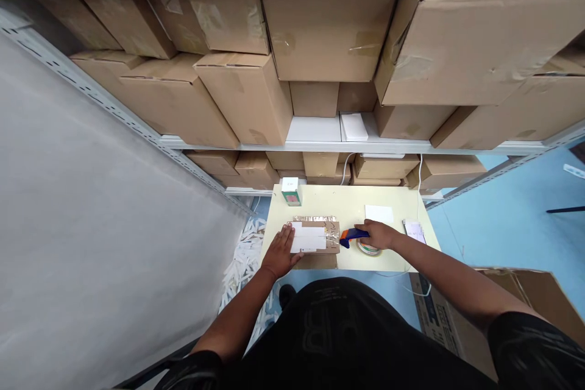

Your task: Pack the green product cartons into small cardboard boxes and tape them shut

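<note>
A small cardboard parcel (pixel 320 244) with a white label (pixel 309 237) lies on a pale yellow table (pixel 347 201). My left hand (pixel 282 250) rests flat on the parcel's left end, fingers stretched out. My right hand (pixel 381 235) is closed on a tape dispenser (pixel 359 239) with an orange and blue head, held at the parcel's right edge. Clear tape runs across the parcel's top.
A small green and white box (pixel 291 190) stands at the table's back left. White paper slips (pixel 379 213) and a small device (pixel 415 231) lie at the right. Shelves of cardboard boxes (pixel 329 36) rise behind. An open carton (pixel 525 298) sits on the floor at right.
</note>
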Action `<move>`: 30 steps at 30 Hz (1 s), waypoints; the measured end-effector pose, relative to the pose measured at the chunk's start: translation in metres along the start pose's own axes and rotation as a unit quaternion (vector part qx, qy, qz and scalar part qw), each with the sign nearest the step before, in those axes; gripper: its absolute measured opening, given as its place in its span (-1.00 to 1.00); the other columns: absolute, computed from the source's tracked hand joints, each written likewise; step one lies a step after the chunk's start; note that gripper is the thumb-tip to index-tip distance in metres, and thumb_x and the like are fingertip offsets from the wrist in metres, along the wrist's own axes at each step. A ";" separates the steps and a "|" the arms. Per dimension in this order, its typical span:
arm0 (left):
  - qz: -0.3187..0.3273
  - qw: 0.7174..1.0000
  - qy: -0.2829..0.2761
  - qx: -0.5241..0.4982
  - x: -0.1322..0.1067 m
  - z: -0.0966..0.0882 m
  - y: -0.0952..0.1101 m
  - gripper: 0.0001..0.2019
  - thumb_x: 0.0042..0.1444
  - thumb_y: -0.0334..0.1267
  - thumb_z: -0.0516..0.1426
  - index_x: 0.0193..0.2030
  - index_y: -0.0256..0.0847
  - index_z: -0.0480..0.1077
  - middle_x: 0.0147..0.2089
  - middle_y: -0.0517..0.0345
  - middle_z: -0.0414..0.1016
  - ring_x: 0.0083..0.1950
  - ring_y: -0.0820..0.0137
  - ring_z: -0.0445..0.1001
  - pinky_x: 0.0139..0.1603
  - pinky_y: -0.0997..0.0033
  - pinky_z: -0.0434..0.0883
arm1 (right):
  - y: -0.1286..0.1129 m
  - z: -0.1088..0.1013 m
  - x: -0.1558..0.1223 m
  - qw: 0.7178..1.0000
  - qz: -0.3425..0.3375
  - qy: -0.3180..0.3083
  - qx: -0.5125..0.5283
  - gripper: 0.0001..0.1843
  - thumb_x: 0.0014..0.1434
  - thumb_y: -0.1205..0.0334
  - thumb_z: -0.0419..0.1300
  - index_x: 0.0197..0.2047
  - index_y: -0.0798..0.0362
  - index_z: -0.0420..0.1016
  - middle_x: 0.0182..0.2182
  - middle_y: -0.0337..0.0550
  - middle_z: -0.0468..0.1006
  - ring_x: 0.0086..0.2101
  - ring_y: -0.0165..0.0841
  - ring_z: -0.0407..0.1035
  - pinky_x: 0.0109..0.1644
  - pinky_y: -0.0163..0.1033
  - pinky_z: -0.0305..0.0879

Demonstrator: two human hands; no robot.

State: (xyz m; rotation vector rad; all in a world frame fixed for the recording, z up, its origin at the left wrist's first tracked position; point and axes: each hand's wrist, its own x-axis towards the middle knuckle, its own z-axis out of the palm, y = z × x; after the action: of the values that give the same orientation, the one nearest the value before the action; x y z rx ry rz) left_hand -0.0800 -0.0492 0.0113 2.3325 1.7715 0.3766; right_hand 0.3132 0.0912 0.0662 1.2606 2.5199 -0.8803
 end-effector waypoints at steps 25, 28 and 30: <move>-0.009 0.992 0.019 -0.124 -0.004 0.001 -0.002 -0.25 0.40 -0.03 -0.04 0.58 -0.16 -0.33 0.61 -0.11 -0.38 0.59 0.06 -0.21 0.51 -0.08 0.05 | 0.029 0.110 -0.009 0.880 0.412 0.126 0.202 -0.61 0.22 0.08 0.12 0.03 0.11 0.51 -0.02 0.15 0.57 0.00 -0.11 0.49 -0.05 -0.21 0.33; -0.035 0.983 0.016 -0.177 -0.006 0.003 0.001 -0.28 0.43 -0.09 -0.09 0.58 -0.14 -0.40 0.62 -0.08 -0.39 0.60 0.15 -0.24 0.53 -0.04 0.02 | 0.030 0.113 -0.007 0.885 0.411 0.103 0.193 -0.62 0.22 0.10 0.15 0.02 0.14 0.52 -0.04 0.16 0.57 -0.04 -0.11 0.51 -0.08 -0.21 0.35; -0.065 0.976 0.012 -0.208 -0.007 0.005 0.004 -0.26 0.41 -0.09 -0.07 0.57 -0.14 -0.40 0.62 -0.07 -0.33 0.60 0.19 -0.24 0.55 -0.01 -0.02 | 0.026 0.112 -0.012 0.886 0.414 0.096 0.186 -0.55 0.22 0.09 0.16 0.09 0.15 0.49 -0.02 0.16 0.56 -0.03 -0.08 0.50 -0.06 -0.17 0.37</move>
State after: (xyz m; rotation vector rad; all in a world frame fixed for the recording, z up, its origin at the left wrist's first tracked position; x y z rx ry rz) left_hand -0.0762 -0.0573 0.0075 1.9205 1.6515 0.6826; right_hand 0.3307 0.0301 -0.0305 2.3655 1.6195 -1.0417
